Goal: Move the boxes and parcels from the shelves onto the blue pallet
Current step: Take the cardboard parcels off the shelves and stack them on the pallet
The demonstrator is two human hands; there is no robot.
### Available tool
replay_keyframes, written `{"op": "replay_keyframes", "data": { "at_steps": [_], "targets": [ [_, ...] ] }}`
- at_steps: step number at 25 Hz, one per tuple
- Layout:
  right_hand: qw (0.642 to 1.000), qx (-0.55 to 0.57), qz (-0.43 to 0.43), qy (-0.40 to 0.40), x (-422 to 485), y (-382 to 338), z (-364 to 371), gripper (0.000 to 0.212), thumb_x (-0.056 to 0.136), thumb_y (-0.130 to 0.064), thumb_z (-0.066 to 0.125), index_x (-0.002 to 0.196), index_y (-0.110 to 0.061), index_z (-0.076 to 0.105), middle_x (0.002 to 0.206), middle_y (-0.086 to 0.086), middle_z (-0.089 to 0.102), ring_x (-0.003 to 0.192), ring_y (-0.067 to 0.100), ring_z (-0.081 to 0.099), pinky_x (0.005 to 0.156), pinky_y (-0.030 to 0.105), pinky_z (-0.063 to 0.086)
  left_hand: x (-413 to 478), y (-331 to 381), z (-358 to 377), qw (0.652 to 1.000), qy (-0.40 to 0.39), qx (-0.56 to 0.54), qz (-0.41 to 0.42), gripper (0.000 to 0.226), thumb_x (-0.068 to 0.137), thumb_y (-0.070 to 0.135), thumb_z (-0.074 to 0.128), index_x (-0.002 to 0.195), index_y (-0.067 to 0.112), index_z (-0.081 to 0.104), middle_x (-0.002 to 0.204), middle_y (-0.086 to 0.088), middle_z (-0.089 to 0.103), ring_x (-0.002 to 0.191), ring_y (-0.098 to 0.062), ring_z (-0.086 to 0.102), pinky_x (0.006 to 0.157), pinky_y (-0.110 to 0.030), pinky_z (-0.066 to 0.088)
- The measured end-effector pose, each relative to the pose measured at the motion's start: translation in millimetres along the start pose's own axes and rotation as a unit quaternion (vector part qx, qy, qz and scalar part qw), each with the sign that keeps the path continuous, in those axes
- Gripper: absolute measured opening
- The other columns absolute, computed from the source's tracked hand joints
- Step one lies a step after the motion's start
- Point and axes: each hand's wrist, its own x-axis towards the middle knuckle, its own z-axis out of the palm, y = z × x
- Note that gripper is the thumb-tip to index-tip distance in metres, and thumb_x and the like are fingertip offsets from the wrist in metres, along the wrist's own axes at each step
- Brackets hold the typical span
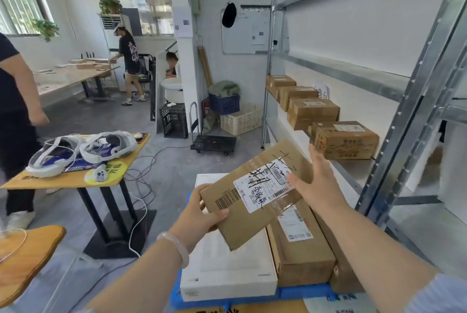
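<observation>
**Hands hold a flat parcel above the pallet**

The left hand grips the near left corner of a flat brown parcel, thumb on top and fingers curled under the edge. A pale bangle sits on that wrist. The right hand is spread open, fingers straight, its thumb and palm against the parcel's right side; it is not closed around anything. The parcel is tilted, with a white label on top carrying barcodes and black handwriting, and clear tape across it.

Directly below lies the blue pallet on the grey floor. On it rest a white box at the left and a long brown carton beside it, touching. Another brown box stands at the carton's right, against the shelf frame.

To the right is a metal shelf. Its lower level holds a row of four brown boxes running away from the viewer, the nearest just beyond the right hand.

At left, a small yellow table holds two white headsets. A person in dark clothes stands at the left edge. Further back, another person stands at a long table.
</observation>
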Motion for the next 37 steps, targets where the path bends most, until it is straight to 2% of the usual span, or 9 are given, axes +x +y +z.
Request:
{"op": "replay_keyframes", "data": {
  "at_steps": [4,8,11,15,17,20,23,26,37],
  "targets": [
    [0.998,-0.003,0.008,-0.061,14.4,-10.0,37.5,0.083,0.082,-0.052,0.068,0.147,-0.049,0.017,0.152,-0.008,0.034,0.138,0.021,0.034,0.107,0.047,0.034,21.2,4.5,-42.0,0.999,0.039,0.027,0.004,0.076,0.08,0.008,0.076,0.136,0.042,0.037,0.133,0.005,0.053,0.121,-0.017,0.052,0.083,-0.041,0.057],
    [0.994,0.059,0.031,-0.09,33.0,-15.0,75.6,0.076,0.086,-0.041,0.066,0.145,-0.05,0.02,0.149,-0.012,0.038,0.131,0.015,0.04,0.102,0.037,0.036,55.7,1.2,-54.8,0.973,0.198,0.116,0.028,0.081,0.086,0.02,0.07,0.149,0.037,0.022,0.142,0.006,0.039,0.122,-0.018,0.048,0.1,-0.048,0.046],
    [0.989,0.06,0.048,-0.13,58.7,-9.3,98.4,0.079,0.086,-0.038,0.066,0.147,-0.049,0.018,0.149,-0.01,0.037,0.131,0.015,0.04,0.1,0.033,0.035,86.6,-0.1,-58.6,0.962,0.244,0.123,0.027,0.066,0.087,0.024,0.069,0.141,0.037,0.034,0.119,0.021,0.052,0.104,-0.003,0.054,0.082,-0.025,0.047],
    [0.982,0.065,0.082,-0.16,92.8,5.1,122.6,0.086,0.084,-0.037,0.067,0.148,-0.049,0.01,0.153,-0.01,0.032,0.13,0.014,0.042,0.098,0.031,0.038,130.5,-5.6,-69.2,0.959,0.225,0.17,-0.009,0.047,0.084,0.028,0.072,0.116,0.045,0.042,0.096,0.036,0.051,0.088,0.009,0.053,0.063,-0.014,0.042],
    [0.975,0.069,0.106,-0.186,106.3,11.2,137.3,0.091,0.083,-0.037,0.067,0.149,-0.049,0.006,0.151,-0.013,0.033,0.114,0.006,0.049,0.081,0.021,0.043,155.0,-7.0,-74.5,0.952,0.222,0.208,-0.026,0.053,0.084,0.027,0.071,0.129,0.035,0.045,0.109,0.021,0.056,0.094,-0.003,0.058,0.074,-0.025,0.051],
    [0.965,0.066,0.126,-0.22,128.4,23.9,157.9,0.096,0.08,-0.038,0.068,0.147,-0.052,0.001,0.15,-0.012,0.036,0.115,0.012,0.048,0.079,0.022,0.041,188.1,-11.8,-80.1,0.937,0.219,0.268,-0.055,0.073,0.084,0.025,0.07,0.147,0.027,0.033,0.133,0.0,0.046,0.115,-0.021,0.052,0.097,-0.043,0.048],
    [0.96,0.065,0.139,-0.237,150.0,35.5,168.4,0.098,0.08,-0.038,0.069,0.148,-0.049,-0.001,0.148,-0.01,0.039,0.109,0.013,0.05,0.082,0.025,0.043,211.2,-21.4,-78.0,0.943,0.187,0.265,-0.067,0.076,0.083,0.023,0.072,0.147,0.026,0.032,0.132,0.0,0.051,0.116,-0.021,0.053,0.095,-0.039,0.048],
    [0.957,0.046,0.149,-0.243,163.8,48.0,178.5,0.096,0.081,-0.039,0.068,0.15,-0.044,0.001,0.148,-0.011,0.04,0.107,0.011,0.049,0.086,0.027,0.039,231.5,-37.0,-74.6,0.936,0.155,0.304,-0.085,0.076,0.082,0.025,0.073,0.147,0.021,0.034,0.144,-0.004,0.043,0.127,-0.022,0.045,0.106,-0.042,0.04],
    [0.961,0.025,0.138,-0.239,182.0,64.6,195.7,0.089,0.085,-0.049,0.062,0.147,-0.052,-0.003,0.15,-0.014,0.037,0.124,0.016,0.048,0.092,0.031,0.04,259.6,-59.8,-77.2,0.91,0.157,0.376,-0.081,0.067,0.085,0.045,0.066,0.144,0.03,0.04,0.156,0.003,0.023,0.138,-0.019,0.031,0.112,-0.034,0.03]
  ]
}}
